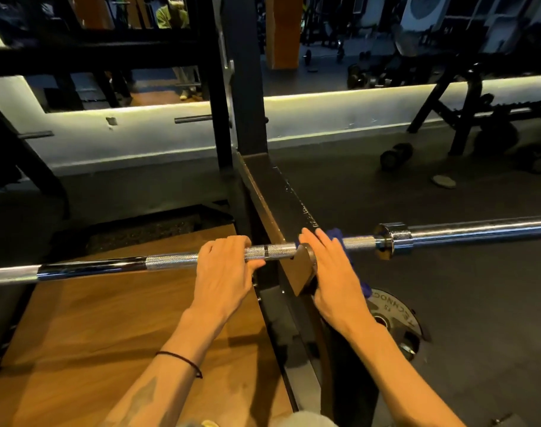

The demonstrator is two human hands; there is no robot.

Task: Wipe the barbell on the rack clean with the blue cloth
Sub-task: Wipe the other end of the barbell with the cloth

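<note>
Barbell point(170, 261) steel runs across the whole view from left to right, resting on the dark rack point(281, 192) where a hook cradles it near the middle; the knurled shaft lies to the left of the rack, and the collar and smooth sleeve point(478, 229) reach off to the right. Below the rack on the right, a black weight plate point(395, 315) hangs on a peg over the dark gym floor, and a wooden platform point(93, 318) sits under the left half of the bar. The left hand point(223, 269) curls over the knurling just left of the hook, gripping the bar and steadying it. The right hand point(330, 269) lies with straight fingers pressing the blue cloth point(333, 234) onto the bar just right of the hook, before the collar; only scraps of cloth show past the fingers. Judging by this, wiping is under way at the inner shaft, while the long sleeve and the left stretch probably remain to be covered; how clean any part is cannot be told.
</note>
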